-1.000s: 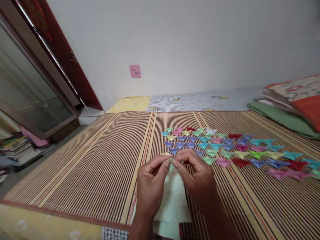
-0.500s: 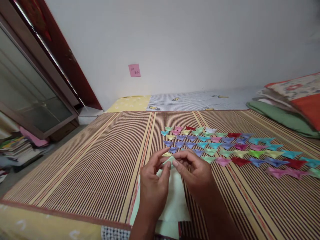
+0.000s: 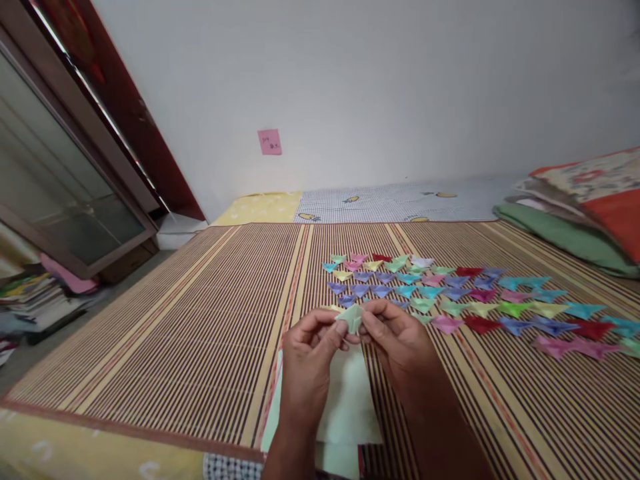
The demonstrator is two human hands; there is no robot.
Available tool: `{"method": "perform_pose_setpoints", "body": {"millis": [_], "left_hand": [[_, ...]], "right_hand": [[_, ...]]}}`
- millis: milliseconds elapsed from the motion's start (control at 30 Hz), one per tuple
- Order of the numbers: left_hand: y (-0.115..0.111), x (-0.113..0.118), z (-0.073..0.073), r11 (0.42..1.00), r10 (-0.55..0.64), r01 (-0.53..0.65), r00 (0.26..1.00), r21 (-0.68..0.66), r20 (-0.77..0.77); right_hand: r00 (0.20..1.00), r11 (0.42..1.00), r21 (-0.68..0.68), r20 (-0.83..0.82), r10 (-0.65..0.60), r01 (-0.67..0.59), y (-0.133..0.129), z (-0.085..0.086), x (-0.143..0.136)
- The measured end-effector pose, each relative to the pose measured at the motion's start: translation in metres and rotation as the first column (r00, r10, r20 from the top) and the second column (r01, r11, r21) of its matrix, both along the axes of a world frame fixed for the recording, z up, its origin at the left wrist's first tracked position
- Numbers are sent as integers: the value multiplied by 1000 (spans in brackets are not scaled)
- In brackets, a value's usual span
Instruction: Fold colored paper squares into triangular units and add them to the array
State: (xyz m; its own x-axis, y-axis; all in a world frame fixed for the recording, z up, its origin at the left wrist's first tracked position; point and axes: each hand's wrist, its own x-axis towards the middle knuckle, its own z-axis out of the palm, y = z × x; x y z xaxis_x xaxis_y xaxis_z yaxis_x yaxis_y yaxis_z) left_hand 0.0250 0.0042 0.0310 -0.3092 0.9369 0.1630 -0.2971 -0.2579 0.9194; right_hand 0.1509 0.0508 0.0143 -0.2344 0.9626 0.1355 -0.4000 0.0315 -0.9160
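A small piece of folded pale green paper is pinched between my two hands. My left hand grips its left corner between thumb and fingers. On the right corner, my right hand closes with thumb and forefinger. Light green paper sheets lie on the striped mat just below my hands. Beyond and to the right, several rows of small folded paper shapes in pink, red, blue, green and yellow rest on the mat; my hands hide a few of them.
The striped mat covers the bed. Pillows and a green folded cloth sit at the far right. A pink note is stuck to the wall. Stacked books stand at the left, by a glass-fronted cabinet.
The folded green paper has turned and now shows a flat, diamond-like face above my fingertips. My hands have shifted slightly to the right, with the right hand's grip at the paper's side.
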Motion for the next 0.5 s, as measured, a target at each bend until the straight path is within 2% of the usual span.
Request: {"method": "perform_pose_setpoints", "body": {"millis": [100,233,333,500], "left_hand": [[1,-1,-3,1000,20,-19,995,-9,99],[-1,-2,-1,999,-29,31,988,-16,150],[-3,-3,5,992,-115,121,976,-20,183],[-7,-9,11,967,-224,251,916,-41,333]], "right_hand": [[995,995,101,95,3,-13,0,-2,-1],[981,968,249,193,-16,-33,-2,0,0],[973,922,387,219,-76,-16,-3,4,1],[964,832,555,219,-150,4,-4,10,3]]}}
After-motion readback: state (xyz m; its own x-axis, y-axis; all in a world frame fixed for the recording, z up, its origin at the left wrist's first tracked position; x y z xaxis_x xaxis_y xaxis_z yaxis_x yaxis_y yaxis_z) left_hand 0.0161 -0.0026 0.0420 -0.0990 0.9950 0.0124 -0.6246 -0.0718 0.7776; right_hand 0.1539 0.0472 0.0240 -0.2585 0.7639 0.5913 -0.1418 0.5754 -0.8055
